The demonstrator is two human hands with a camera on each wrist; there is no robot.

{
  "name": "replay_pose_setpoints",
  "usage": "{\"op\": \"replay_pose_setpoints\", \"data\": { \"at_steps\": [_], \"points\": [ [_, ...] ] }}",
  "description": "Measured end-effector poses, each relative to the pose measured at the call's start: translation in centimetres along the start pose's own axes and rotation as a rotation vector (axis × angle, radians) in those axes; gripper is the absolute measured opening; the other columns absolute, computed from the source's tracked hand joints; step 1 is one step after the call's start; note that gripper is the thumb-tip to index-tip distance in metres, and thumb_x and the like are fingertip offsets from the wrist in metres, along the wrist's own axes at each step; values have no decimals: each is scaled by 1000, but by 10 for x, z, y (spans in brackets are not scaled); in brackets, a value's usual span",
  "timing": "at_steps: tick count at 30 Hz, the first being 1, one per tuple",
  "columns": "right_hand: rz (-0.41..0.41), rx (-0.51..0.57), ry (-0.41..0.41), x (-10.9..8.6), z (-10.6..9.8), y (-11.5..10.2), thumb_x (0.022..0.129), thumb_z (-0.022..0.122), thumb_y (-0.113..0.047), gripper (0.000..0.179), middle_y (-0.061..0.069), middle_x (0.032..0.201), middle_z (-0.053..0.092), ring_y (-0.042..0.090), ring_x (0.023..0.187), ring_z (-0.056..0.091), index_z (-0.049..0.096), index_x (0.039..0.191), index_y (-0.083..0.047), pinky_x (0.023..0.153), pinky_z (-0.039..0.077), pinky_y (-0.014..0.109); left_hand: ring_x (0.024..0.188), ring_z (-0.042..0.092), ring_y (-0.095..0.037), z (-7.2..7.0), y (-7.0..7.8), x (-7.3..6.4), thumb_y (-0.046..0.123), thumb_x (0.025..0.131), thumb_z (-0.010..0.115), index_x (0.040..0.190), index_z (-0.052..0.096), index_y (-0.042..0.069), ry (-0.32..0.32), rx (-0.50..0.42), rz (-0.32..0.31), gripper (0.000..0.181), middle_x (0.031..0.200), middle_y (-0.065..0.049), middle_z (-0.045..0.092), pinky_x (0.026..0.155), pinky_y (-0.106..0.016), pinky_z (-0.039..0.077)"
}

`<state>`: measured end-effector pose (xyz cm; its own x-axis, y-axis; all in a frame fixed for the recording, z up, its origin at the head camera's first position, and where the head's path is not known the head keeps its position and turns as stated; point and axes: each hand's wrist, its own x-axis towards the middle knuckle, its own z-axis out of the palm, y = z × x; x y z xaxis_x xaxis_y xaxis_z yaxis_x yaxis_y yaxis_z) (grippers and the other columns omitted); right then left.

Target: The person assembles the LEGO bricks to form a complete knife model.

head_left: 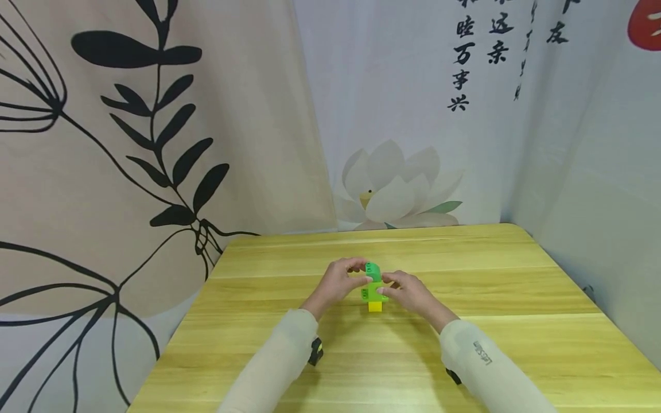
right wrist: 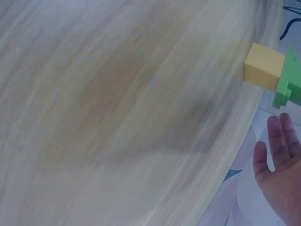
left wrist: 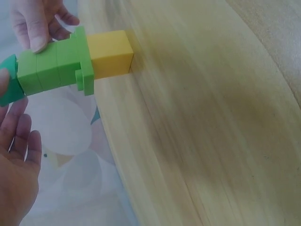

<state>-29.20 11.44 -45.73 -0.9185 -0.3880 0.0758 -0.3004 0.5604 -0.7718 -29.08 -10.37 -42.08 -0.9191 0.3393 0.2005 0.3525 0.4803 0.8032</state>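
Observation:
A small stack of toy building blocks stands upright on the table. At its base is a yellow block (head_left: 374, 307), below a wider light green plate (left wrist: 84, 61) and several light green blocks (left wrist: 49, 68). Topping it is a darker green, curved block (head_left: 372, 271), which my left hand (head_left: 341, 280) pinches between thumb and fingers. From the other side my right hand (head_left: 409, 290) holds the light green blocks, thumb against them. Its outer fingers (right wrist: 278, 141) stretch away from the stack in the right wrist view, where the stack's upper part is out of frame.
The wooden table (head_left: 516, 344) spreads around the stack. Behind it hangs a printed curtain (head_left: 268, 143) with leaves, a lotus and characters. Another pale curtain (head_left: 594, 172) borders the right side. Dark wrist devices (head_left: 316, 351) show under the sleeves.

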Motion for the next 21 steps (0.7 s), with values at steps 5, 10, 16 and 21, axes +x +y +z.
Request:
{"op": "replay_pose_setpoints", "data": {
  "at_steps": [5, 10, 16, 21],
  "points": [
    [2, -8, -1, -1, -1, -1, 97, 65, -32, 46, 8, 131, 59, 21, 101, 59, 60, 137, -9, 79, 55, 37, 114, 56, -34, 1, -1, 0, 24, 92, 74, 122, 70, 17, 8, -15, -1, 31, 110, 9, 67, 95, -42, 47],
    [13, -14, -5, 0, -1, -3, 97, 66, -32, 46, 7, 129, 59, 20, 101, 58, 60, 137, -10, 78, 55, 37, 111, 57, -27, 1, -1, 1, 24, 92, 74, 122, 69, 16, 11, -12, 3, 31, 109, 9, 67, 98, -45, 46],
    [16, -22, -3, 1, 0, -3, 97, 66, -33, 46, 6, 130, 59, 20, 101, 59, 60, 137, -10, 79, 55, 37, 109, 57, -23, -1, 0, 0, 23, 92, 73, 124, 68, 16, 3, 18, 2, 32, 110, 9, 67, 98, -43, 46],
    [6, -23, 1, 0, 0, -4, 97, 66, -32, 46, 7, 131, 59, 20, 101, 59, 60, 137, -9, 79, 55, 37, 113, 56, -31, -1, 1, 0, 22, 92, 73, 123, 69, 17, -8, 37, 10, 31, 111, 8, 66, 94, -41, 47]
  ]
}}
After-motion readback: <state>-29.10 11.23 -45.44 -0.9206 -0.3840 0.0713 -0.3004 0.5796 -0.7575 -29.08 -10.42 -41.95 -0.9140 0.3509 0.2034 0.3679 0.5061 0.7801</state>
